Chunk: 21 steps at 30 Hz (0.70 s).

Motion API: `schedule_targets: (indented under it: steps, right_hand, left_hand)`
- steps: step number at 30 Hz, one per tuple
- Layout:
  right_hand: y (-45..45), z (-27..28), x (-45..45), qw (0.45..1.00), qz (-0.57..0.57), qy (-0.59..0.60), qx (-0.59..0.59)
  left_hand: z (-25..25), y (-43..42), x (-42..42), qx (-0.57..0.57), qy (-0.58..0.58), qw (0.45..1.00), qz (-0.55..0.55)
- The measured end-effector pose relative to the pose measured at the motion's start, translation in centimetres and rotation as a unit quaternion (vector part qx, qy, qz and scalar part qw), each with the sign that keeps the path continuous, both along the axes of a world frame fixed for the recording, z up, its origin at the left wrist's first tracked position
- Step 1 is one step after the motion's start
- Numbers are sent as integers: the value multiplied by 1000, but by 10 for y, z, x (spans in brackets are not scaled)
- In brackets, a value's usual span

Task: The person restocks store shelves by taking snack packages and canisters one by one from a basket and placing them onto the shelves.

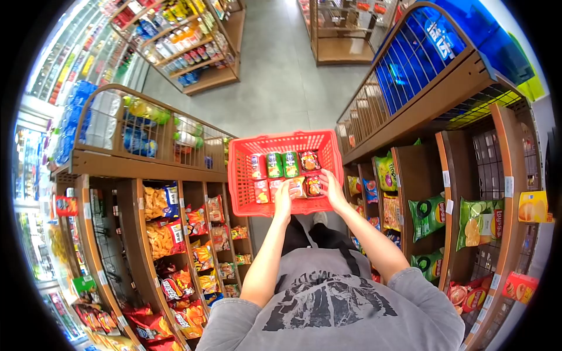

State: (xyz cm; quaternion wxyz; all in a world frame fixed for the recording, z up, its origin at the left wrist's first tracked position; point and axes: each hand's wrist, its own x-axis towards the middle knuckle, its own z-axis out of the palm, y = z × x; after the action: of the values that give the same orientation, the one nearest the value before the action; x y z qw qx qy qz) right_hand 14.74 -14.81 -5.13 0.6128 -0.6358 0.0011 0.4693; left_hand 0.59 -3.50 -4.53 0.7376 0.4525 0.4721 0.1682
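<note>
A red plastic shopping basket [235, 190] is in front of me, with two rows of goods inside. The far row has a red can [258, 167], green cans [274, 165] and a dark red snack packet [309, 161]. Reddish cans [261, 191] stand at the near left. My left hand [283, 200] reaches over the near rim, fingers stretched out against the left side of a pale snack packet [298, 187]. Beside a dark red packet [314, 186], at the near right, lies my right hand [333, 192], its fingers extended and thumb apart. The palms' undersides are hidden.
Left shelves hold bagged snacks [161, 238]; right shelves hold green chip bags [426, 217]. Wire-railed racks carry bottles [140, 140] on the left and blue packs [410, 64] on the right. Grey floor [275, 88] runs between further display shelves [193, 52].
</note>
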Motion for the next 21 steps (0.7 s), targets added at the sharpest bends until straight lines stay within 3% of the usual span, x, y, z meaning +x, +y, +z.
schedule_targets:
  steps: [15,18,20,21]
  right_hand:
    - [59,-148,43,991,-34,19,-127]
    - [58,-191,35,981,-73,20,-176]
    - [57,-187,36,973,-69,0,-219]
    - [65,-152,39,980,-67,10,-186]
  left_hand:
    - [-108,50,77,-153,35,984,-87]
    - [-105,57,95,-188,49,973,-122]
    - [-112,63,100,-194,44,971,-131]
    - [-126,65,98,-181,47,971,-146]
